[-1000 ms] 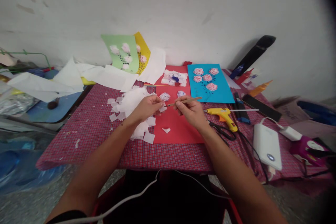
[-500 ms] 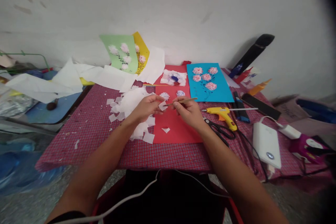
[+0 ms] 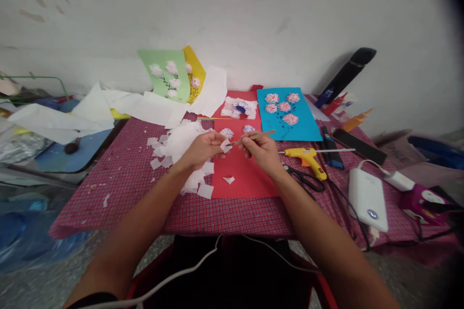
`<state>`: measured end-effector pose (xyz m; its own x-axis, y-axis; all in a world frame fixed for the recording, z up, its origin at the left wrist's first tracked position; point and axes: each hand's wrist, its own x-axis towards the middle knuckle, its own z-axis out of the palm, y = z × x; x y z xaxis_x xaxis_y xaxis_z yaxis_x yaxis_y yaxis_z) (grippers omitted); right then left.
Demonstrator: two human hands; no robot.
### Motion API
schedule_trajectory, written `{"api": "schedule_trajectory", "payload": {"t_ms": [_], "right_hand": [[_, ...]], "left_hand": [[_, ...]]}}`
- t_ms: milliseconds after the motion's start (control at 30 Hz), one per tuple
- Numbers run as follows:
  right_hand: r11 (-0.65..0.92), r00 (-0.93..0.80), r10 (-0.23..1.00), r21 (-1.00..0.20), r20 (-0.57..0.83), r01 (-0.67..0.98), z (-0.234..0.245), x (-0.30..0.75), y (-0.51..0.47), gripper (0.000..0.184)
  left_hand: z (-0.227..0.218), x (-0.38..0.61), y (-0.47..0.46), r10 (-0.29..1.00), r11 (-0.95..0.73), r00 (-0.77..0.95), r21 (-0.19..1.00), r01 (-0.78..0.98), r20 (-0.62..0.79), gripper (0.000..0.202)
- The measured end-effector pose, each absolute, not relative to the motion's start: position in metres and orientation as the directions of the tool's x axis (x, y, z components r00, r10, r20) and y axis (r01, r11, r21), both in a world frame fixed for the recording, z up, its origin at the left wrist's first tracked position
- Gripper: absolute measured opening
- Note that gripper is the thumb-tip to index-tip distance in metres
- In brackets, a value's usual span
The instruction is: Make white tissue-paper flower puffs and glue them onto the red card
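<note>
Well, the tissue square (image 3: 225, 146) sits above the red card (image 3: 246, 178), pinched in the left hand's (image 3: 205, 149) closed grip; it's light and flimsy, so I'd hold its edge. The right hand (image 3: 263, 151) grips a wooden stick (image 3: 255, 137).

This is a makeshift craft workspace: a red checked cloth (image 3: 108, 193) is covering a table against a scuffed white plaster wall (image 3: 232, 19), while a yellow hot glue gun (image 3: 306, 157), black-handled scissors (image 3: 306, 180), loose white tissue-paper squares (image 3: 206, 191) and a bright blue card (image 3: 308, 125) bearing pink paper flowers are lying on it.
</note>
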<state>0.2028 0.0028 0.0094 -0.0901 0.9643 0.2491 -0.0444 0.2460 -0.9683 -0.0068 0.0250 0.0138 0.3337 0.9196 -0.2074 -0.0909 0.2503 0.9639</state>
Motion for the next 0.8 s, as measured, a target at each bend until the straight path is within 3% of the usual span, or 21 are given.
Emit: {"api": "schedule_trajectory", "payload": {"t_ms": [367, 800], "right_hand": [[0.246, -0.092, 0.964, -0.968, 0.250, -0.052, 0.0151, 0.2016, -0.0007, 0.029], [0.214, -0.075, 0.973, -0.973, 0.220, -0.084, 0.0158, 0.2014, 0.0000, 0.032]], "left_hand": [[0.0181, -0.0045, 0.0227, 0.933, 0.232, 0.301, 0.969, -0.082, -0.197, 0.017], [0.0192, -0.0061, 0.0221, 0.922, 0.275, 0.313, 0.954, -0.119, -0.227, 0.018]]}}
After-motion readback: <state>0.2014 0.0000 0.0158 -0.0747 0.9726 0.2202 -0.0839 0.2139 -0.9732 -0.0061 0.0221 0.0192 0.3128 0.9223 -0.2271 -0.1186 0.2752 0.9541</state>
